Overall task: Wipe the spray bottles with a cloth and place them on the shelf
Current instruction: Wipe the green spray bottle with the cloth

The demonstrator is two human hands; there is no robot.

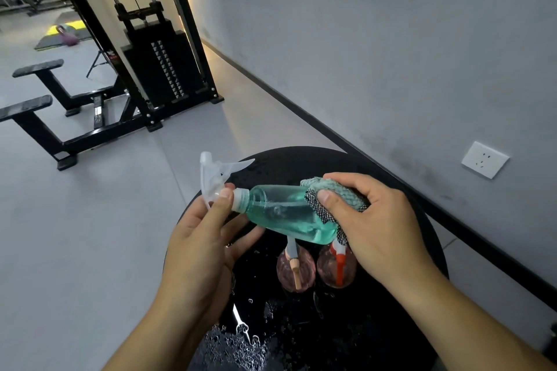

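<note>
A clear spray bottle (pixel 283 211) with teal liquid and a translucent white trigger head lies nearly level above a round black table (pixel 407 310). My left hand (pixel 199 244) grips it at the neck, thumb on the collar. My right hand (pixel 379 226) holds a teal cloth (pixel 334 194) with a black mesh side, wrapped around the bottle's base end. Two pinkish round spray bottles stand on the table beneath: one with a grey and tan trigger (pixel 294 271), one with a red trigger (pixel 337 268). No shelf is in view.
Water drops lie scattered over the black tabletop near its front. A grey wall with a white socket (pixel 484 159) runs along the right. A black cable weight machine (pixel 156 69) and its floor bars stand at the back left on the grey floor.
</note>
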